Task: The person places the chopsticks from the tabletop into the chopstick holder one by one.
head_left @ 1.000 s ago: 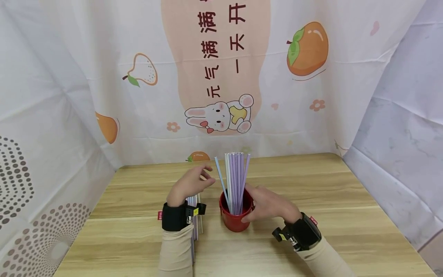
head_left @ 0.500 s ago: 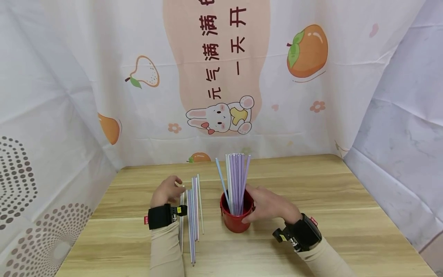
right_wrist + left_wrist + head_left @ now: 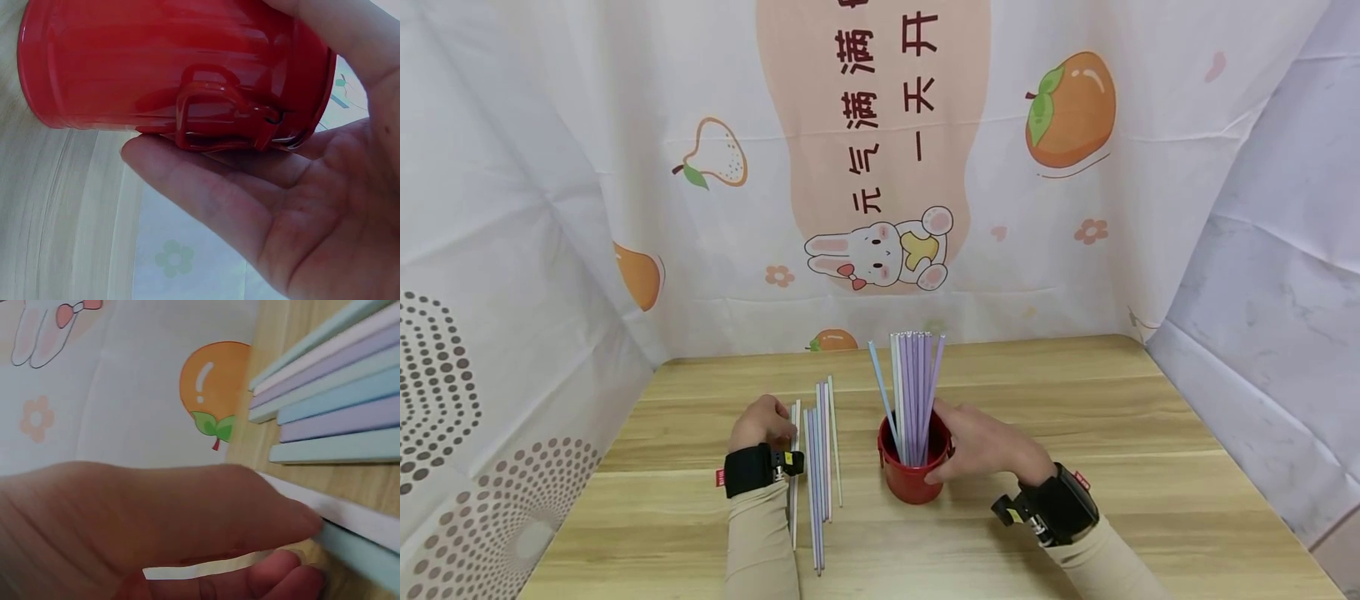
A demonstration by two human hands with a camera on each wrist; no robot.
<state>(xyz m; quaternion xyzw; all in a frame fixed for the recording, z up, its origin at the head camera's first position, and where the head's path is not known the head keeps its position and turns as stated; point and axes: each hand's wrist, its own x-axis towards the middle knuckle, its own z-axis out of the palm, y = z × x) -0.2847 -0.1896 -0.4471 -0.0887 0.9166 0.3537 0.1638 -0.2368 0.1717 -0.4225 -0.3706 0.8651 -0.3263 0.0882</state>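
My left hand [image 3: 766, 422] is over the leftmost pair of pastel sticks. In the left wrist view, my thumb tip touches a pale green stick [image 3: 365, 553] that lies beside a pinkish-white stick [image 3: 350, 506]. The bent fingers are just below the thumb, with a gap showing between them. My right hand [image 3: 985, 440] holds a small red bucket [image 3: 913, 483] by its right side, thumb toward the front. The right wrist view shows the bucket's side handle loop [image 3: 209, 112] against the fingers. Upright lilac, white and blue sticks [image 3: 913, 396] stand in the bucket.
Between the left hand and the bucket, more sticks [image 3: 822, 467] in green, lilac, blue and pink lie roughly parallel on the wooden table [image 3: 1150, 467]. A white printed curtain [image 3: 715, 258] hangs along the table's back edge, with pale cloth at both sides.
My left hand has moved left and down from near the bucket to the leftmost sticks, uncovering the others. The right hand still holds the bucket in the same place.
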